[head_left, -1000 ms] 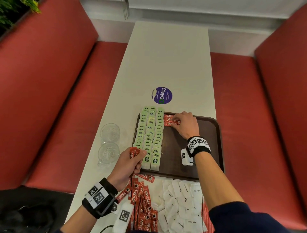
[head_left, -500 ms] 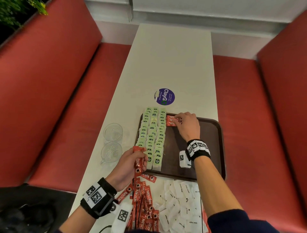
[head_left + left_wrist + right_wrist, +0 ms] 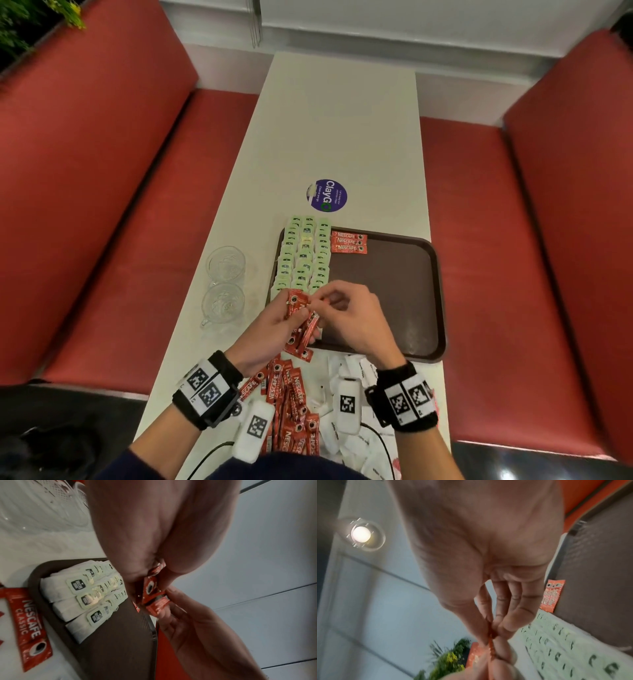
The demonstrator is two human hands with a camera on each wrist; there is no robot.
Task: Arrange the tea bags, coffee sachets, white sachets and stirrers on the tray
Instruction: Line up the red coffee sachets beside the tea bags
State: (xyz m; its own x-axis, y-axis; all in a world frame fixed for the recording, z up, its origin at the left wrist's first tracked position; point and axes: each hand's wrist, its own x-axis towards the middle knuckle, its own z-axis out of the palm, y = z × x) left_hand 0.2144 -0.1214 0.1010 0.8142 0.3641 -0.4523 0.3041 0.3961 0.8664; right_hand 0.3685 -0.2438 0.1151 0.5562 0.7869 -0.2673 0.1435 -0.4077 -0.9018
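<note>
A brown tray (image 3: 404, 284) lies on the white table, with three columns of green-tagged tea bags (image 3: 305, 257) along its left side and three red coffee sachets (image 3: 348, 242) at its far edge. My left hand (image 3: 274, 325) grips a bunch of red coffee sachets (image 3: 301, 325) above the tray's near left corner. My right hand (image 3: 349, 308) pinches the top end of one sachet in that bunch (image 3: 157, 604). In the right wrist view thumb and fingertips (image 3: 503, 630) close on a thin red edge. More coffee sachets (image 3: 291, 397) and white sachets (image 3: 359, 442) lie on the table near me.
Two glass cups (image 3: 224, 284) stand left of the tray. A round purple sticker (image 3: 327, 195) lies on the table beyond the tray. Red bench seats run along both sides. A loose coffee sachet (image 3: 29, 622) lies by the tray's corner.
My right hand left the three sachets at the tray's far edge and came back to the left hand's bunch, now pinching one sachet. The left hand stayed near the tray's near left corner.
</note>
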